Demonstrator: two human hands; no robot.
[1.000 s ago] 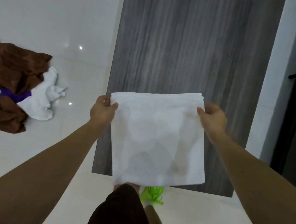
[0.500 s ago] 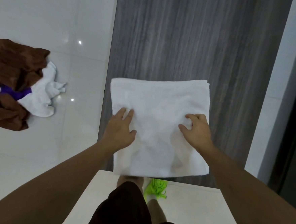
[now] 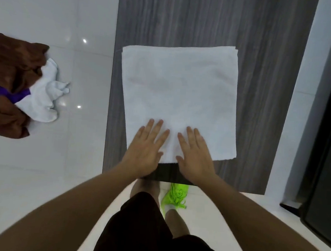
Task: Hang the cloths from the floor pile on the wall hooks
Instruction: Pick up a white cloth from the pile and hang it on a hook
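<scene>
Closest in, the person's black shorts (image 3: pixel 143 227) and bare legs fill the bottom of the view, with a bright green shoe (image 3: pixel 176 195) on the pale tiled floor (image 3: pixel 39 185) just short of the near edge of the grey wood-grain desk (image 3: pixel 261 92). Both bare forearms reach forward over that near edge. The left hand (image 3: pixel 146 149) and the right hand (image 3: pixel 195 155) lie flat, side by side but not touching, with a narrow strip of cloth showing between them. The fingers (image 3: pixel 157 127) of each hand are straight and slightly spread, pressing down and gripping nothing; the heels of the palms sit at the cloth's near edge, over the dark strip of desk in front of it.

Under them lies the folded white square cloth (image 3: pixel 179 91), flat on the desk, its layered far edge squared up and its left edge running close along the desk's left side.

To the left of the desk, well apart from it on the glossy floor, sits the crumpled floor pile (image 3: pixel 18 87): brown cloth, a white cloth and a strip of purple tangled together.

To the right of the desk stands a dark glass door (image 3: pixel 327 156) in a black frame.
</scene>
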